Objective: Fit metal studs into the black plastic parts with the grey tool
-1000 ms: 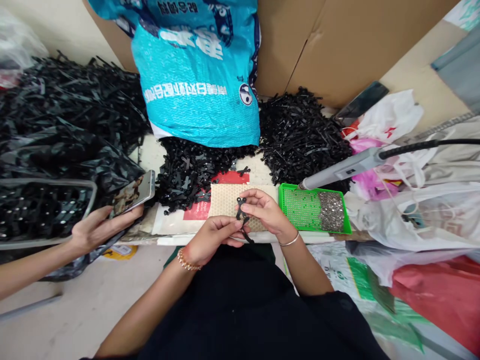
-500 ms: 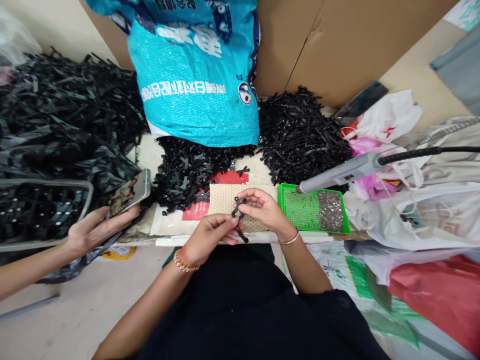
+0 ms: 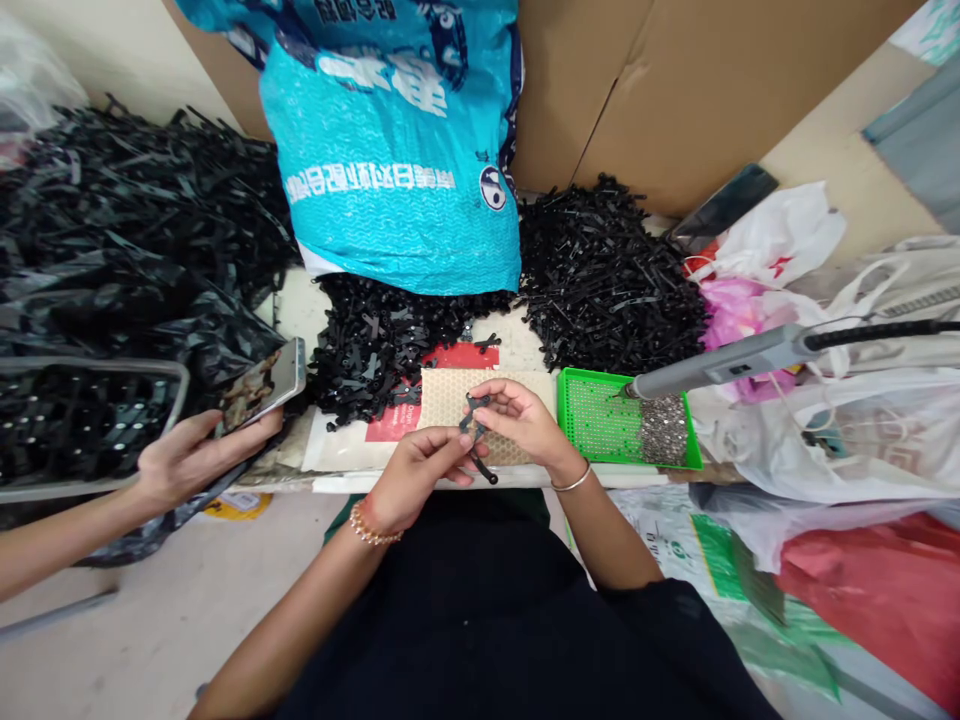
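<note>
Above a honeycomb-patterned tan mat, my left hand pinches a small black jointed part, whose lower arm points down to the right. My right hand grips the upper end of the same part between thumb and fingers. Just right of the mat is a green tray with small metal pieces in its right side. The tip of a grey powered screwdriver rests over this tray. Behind the mat lie a pile of short black parts and a pile of long black parts.
A blue printed sack stands behind the mat. At left, another person's hand holds a phone beside a basket of black parts. A larger black heap is behind it. Plastic bags crowd the right.
The grey screwdriver has shifted right, its tip now nearer the metal pieces in the green tray. My hands stay nearly in place, with the black part turned slightly between them.
</note>
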`<state>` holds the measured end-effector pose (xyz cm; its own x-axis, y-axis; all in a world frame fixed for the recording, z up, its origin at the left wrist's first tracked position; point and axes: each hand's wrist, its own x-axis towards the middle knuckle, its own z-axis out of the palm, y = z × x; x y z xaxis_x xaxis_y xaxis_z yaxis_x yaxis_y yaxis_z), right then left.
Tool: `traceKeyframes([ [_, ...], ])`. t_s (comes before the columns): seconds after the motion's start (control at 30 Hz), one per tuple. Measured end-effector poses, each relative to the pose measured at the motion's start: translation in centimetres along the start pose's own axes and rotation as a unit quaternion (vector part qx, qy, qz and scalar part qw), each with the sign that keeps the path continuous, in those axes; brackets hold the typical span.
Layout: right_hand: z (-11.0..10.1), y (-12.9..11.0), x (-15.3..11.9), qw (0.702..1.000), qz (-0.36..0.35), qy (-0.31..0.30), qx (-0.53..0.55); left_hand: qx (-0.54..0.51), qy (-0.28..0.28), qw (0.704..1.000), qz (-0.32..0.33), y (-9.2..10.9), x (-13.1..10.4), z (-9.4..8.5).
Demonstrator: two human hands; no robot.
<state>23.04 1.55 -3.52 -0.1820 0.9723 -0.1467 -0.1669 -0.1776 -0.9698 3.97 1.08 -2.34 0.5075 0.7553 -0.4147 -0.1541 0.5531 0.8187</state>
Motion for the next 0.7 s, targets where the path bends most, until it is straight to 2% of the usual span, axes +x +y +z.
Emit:
traceKeyframes([
  [0.17, 0.2, -0.2, -0.1, 1.000, 0.010, 0.013, 0.024, -0.003, 0.009, 1.000, -0.003, 0.1, 0.1, -0.1],
  [0.33, 0.6, 0.4, -0.4, 0.994, 0.028, 0.089, 0.056, -0.059, 0.115, 0.991, 0.018, -0.1, 0.6, -0.1],
  [0.4, 1.0, 1.1, -0.5, 0.990, 0.038, 0.119, 0.061, -0.080, 0.142, 0.986, 0.036, -0.3, 0.8, 0.0],
  [0.53, 1.7, 2.0, -0.9, 0.984, 0.026, 0.165, 0.064, -0.083, 0.153, 0.983, 0.058, -0.6, 0.9, 0.2],
  [0.7, 2.4, 2.0, -1.1, 0.982, 0.020, 0.172, 0.070, -0.095, 0.149, 0.982, 0.065, -1.0, 0.9, 0.0],
])
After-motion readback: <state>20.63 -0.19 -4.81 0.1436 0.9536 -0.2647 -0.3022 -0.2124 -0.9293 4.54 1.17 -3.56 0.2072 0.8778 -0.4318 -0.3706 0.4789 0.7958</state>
